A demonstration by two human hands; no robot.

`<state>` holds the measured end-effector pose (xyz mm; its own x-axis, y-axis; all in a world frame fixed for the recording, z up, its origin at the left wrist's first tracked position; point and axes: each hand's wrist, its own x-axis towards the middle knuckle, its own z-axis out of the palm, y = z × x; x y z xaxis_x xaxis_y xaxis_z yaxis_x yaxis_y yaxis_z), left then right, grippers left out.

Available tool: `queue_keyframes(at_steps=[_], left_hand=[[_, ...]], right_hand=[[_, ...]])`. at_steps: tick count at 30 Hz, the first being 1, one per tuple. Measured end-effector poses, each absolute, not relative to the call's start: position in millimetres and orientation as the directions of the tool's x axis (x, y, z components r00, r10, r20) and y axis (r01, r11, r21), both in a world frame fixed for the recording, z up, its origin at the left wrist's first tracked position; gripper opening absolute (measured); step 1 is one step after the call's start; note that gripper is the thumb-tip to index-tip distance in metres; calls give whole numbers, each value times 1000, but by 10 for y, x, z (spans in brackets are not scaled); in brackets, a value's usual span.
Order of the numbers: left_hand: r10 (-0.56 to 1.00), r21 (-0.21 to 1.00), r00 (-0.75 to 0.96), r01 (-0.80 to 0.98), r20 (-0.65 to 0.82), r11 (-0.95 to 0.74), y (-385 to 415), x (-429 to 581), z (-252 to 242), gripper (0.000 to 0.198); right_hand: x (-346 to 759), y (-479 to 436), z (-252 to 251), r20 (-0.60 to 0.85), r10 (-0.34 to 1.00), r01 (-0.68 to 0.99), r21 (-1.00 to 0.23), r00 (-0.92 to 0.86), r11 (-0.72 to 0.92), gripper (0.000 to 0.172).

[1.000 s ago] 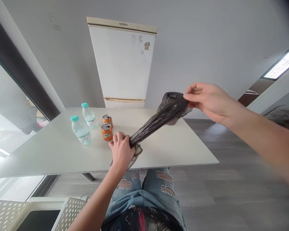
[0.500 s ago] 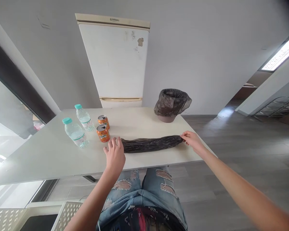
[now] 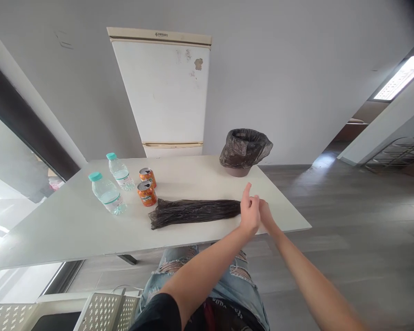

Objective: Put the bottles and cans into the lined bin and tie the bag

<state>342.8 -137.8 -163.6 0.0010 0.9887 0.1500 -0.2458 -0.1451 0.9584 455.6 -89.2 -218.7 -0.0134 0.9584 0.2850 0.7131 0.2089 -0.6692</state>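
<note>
A black plastic bag point(image 3: 193, 212), bunched into a long strip, lies flat on the white table point(image 3: 72, 225) near its front edge. My left hand point(image 3: 250, 212) has reached across to the bag's right end and touches it, fingers pointing up and slightly apart. My right hand point(image 3: 267, 217) sits right behind the left hand at the same end, and its fingers are mostly hidden. Two orange drink cans point(image 3: 146, 193) stand just beyond the bag's left end. Left of the cans are two clear water bottles point(image 3: 105, 193) with teal caps.
A small bin lined with a black bag point(image 3: 244, 149) stands at the table's far right corner. A white fridge point(image 3: 165, 92) stands against the wall behind the table. White perforated chairs point(image 3: 103, 310) are at the lower left, and grey floor lies to the right.
The bag, held stretched in the air a second ago, now lies on the table. My left hand let go of its left end and crossed to the right end beside my right hand.
</note>
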Motion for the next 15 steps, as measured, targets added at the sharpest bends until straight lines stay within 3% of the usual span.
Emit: queue_keyframes(at_steps=[7,15], left_hand=[[978,942,-164,-328,-132,72,-929,3478,-2056,56],[964,955,-230,-289,-136,66,-876,3315,-2124,53]], right_hand=[[4593,-871,-2283,208,977,589,-784,-52,198,28],[4634,-841,-2356,158,987,545,-827,-11,138,30]])
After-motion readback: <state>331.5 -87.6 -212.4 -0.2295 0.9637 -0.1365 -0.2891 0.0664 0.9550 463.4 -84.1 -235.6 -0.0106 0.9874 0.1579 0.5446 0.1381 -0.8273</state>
